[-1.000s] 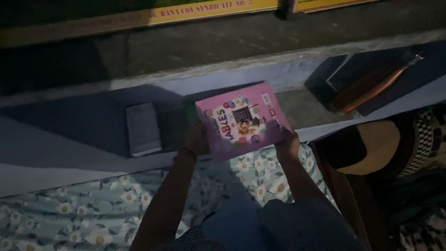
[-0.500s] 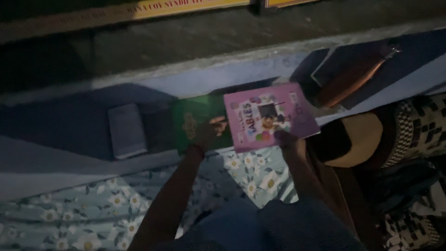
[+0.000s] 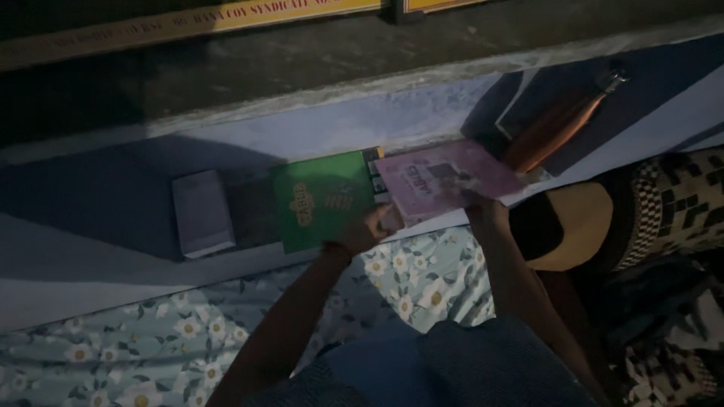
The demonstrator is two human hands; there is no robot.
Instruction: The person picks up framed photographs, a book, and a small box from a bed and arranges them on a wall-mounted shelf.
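A yellow sign strip [image 3: 188,22] is running along the top edge, dim, with dark lettering. Below it, on the ledge, a green book cover [image 3: 323,198] with a gold emblem is lying flat; a small printed label patch [image 3: 374,172] is showing at its right edge. Just right of the green cover a pink book cover [image 3: 445,179] is lying tilted, its pictures blurred. Left of the green cover, near but apart, a pale grey rectangular box or book [image 3: 201,213] is resting; which it is cannot be told.

Pink book [image 3: 441,181] tilted low beside flat green book [image 3: 323,198], both on the pale ledge [image 3: 113,256]
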